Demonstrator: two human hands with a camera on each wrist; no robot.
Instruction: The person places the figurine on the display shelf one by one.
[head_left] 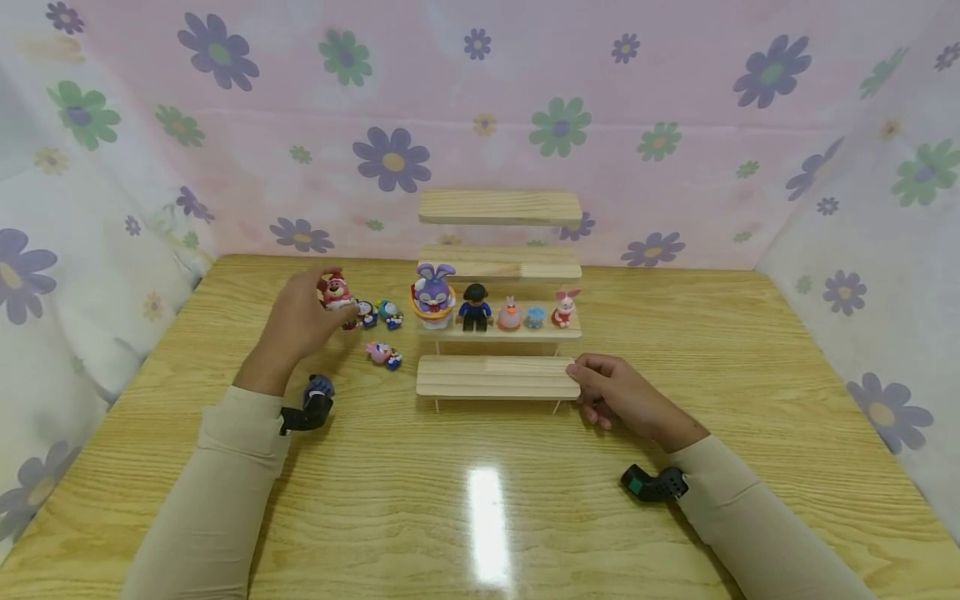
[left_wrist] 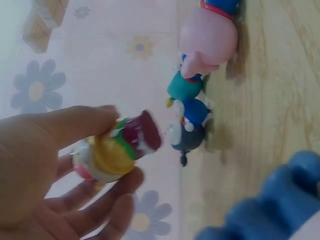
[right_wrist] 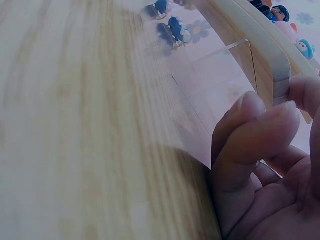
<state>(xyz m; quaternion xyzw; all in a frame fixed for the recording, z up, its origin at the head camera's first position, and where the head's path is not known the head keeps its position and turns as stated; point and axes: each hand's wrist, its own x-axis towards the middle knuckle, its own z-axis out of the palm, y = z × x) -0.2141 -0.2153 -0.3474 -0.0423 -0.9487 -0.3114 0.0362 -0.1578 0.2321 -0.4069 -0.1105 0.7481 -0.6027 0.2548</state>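
Note:
My left hand [head_left: 296, 325] holds a pink bear figurine [head_left: 337, 289] between thumb and fingers, at the left of the display stand. In the left wrist view the figurine [left_wrist: 112, 155] is tipped sideways, showing yellow, green and dark red parts. My right hand [head_left: 630, 400] grips the right end of the stand's lowest wooden step [head_left: 498, 387], thumb on top and other fingers curled below. On the step above stand a purple rabbit [head_left: 433, 296], a toy man in black and blue [head_left: 476, 310], a pink bird [head_left: 510, 316], a small blue figure [head_left: 535, 317] and a pink long-eared figure [head_left: 566, 308].
Left of the stand, small figurines lie on the table: a dark blue one [head_left: 366, 314], a teal one [head_left: 389, 314] and a pink one [head_left: 383, 355]. A dark blue figure [head_left: 320, 385] is near my left wrist. Behind hangs a flowered cloth [head_left: 480, 92].

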